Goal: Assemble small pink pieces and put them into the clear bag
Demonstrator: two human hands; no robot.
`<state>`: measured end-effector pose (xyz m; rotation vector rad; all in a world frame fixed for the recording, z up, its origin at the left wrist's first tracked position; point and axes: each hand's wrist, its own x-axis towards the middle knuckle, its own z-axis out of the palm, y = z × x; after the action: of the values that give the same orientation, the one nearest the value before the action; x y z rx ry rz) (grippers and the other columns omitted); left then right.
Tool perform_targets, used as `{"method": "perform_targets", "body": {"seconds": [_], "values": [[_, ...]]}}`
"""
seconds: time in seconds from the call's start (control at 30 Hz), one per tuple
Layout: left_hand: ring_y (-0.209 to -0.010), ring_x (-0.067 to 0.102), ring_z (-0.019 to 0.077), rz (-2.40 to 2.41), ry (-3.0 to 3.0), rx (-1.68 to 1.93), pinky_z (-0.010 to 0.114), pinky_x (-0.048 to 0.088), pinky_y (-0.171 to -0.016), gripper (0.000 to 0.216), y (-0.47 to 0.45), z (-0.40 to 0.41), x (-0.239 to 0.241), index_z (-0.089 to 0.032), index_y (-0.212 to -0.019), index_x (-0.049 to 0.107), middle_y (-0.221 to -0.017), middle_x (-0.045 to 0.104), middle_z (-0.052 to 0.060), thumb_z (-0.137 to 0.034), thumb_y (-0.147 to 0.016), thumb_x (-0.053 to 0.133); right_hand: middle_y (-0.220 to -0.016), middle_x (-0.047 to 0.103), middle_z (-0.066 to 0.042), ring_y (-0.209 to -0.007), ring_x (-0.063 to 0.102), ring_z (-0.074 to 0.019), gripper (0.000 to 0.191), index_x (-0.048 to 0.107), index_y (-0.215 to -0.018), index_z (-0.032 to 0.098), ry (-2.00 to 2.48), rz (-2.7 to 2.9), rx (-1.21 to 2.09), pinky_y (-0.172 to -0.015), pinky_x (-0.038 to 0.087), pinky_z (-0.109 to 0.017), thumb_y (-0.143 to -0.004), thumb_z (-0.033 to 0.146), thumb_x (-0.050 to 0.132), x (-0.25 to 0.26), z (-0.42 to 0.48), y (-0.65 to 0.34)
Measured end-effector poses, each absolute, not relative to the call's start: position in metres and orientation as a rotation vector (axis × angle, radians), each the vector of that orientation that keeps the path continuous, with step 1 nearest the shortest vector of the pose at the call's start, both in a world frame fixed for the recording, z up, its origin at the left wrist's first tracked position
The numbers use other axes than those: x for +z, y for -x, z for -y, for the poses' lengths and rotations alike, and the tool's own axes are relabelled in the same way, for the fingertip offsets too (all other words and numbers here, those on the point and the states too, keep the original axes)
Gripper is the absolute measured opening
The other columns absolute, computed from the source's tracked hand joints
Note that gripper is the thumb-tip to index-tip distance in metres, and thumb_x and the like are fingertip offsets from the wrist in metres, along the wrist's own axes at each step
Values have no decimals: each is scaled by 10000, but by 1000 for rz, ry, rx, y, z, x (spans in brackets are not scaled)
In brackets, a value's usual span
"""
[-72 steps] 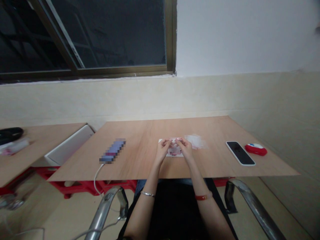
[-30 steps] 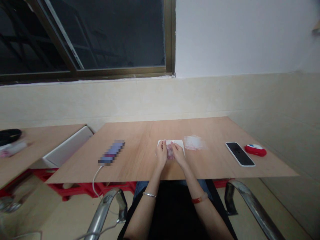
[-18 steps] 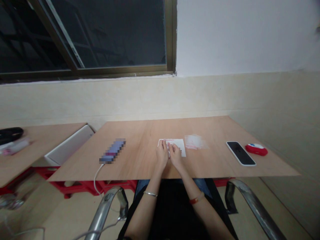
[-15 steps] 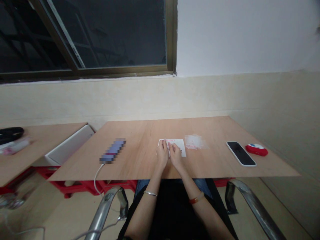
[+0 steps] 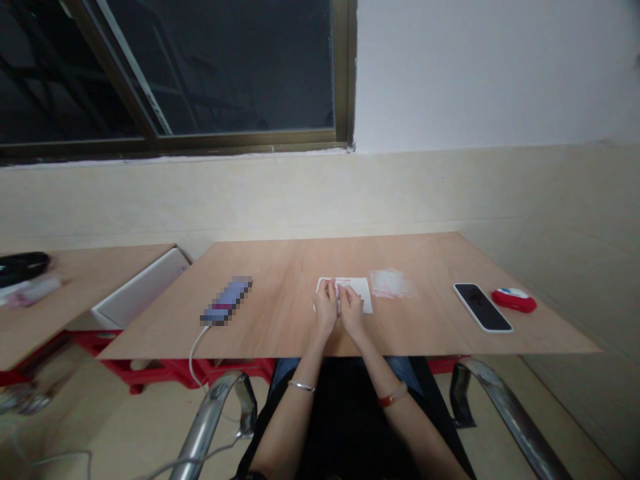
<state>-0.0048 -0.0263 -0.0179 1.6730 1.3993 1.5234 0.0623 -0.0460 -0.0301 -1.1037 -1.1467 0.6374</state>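
Hands: As both press down side by side at the near middle of the light wooden table, the left hand and right hand pinch something small on the flat white paper sheet; what it is cannot be told.
Sheet: flat under the fingertips, so it stays steady.
Clear plastic bag with red print: just right of the sheet, within reach.
Black smartphone: far right, apart.
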Motion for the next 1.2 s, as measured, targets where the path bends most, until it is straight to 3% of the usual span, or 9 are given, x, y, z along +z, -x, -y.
{"method": "perform_targets", "body": {"seconds": [0.9, 1.2], "values": [[-576, 518, 115, -1461, -1793, 1475, 214, 340, -531, 299, 10, 24, -19, -146, -787, 552, -683, 575, 33, -333, -897, 347, -776, 650, -62, -686, 548, -153, 359, 614, -797, 158, 1168, 1195, 586, -667, 410, -252, -889, 363, 334, -41, 40, -57], [-588, 552, 137, -1794, -1877, 1344, 228, 348, -541, 309, 46, 5, -32, -133, -789, 584, -734, 636, 87, -308, -894, 352, -795, 648, -68, -680, 552, -159, 310, 586, -772, 177, 1232, 1415, 594, -674, 411, -263, -892, 295, 327, -37, 20, -30]]}}
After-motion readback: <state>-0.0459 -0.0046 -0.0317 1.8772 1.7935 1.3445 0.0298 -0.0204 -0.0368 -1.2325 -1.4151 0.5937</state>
